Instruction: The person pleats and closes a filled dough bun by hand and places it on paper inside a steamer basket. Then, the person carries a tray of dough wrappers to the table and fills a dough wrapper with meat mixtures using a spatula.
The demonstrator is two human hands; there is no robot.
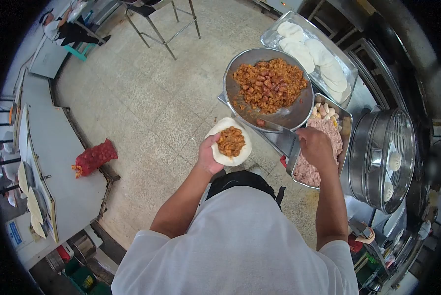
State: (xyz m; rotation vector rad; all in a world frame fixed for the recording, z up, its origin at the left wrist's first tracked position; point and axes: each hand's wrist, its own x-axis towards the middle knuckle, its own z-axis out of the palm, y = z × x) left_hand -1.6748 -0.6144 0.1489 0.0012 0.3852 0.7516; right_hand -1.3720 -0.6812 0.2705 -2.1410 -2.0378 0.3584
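A flat round of white dough (245, 155) lies on my left hand (209, 154), with a heap of orange-brown filling (230, 141) at its middle. My right hand (316, 145) is closed round the handle end of a thin metal spatula (267, 126), over the tray of pale pink minced meat (306, 169). The spatula's blade reaches to the lower rim of a big steel bowl (227, 88), with a small reddish chunk by it. Inside that bowl sits more orange-brown filling (269, 86) topped with red chunks.
Behind the bowl, a metal tray (274, 34) holds several dough rounds. Steel steamers (365, 152) with white buns stand at the right. A red net sack (96, 157) is at the left, a metal stool (157, 29) farther back. Another person (60, 27) sits at the far upper left.
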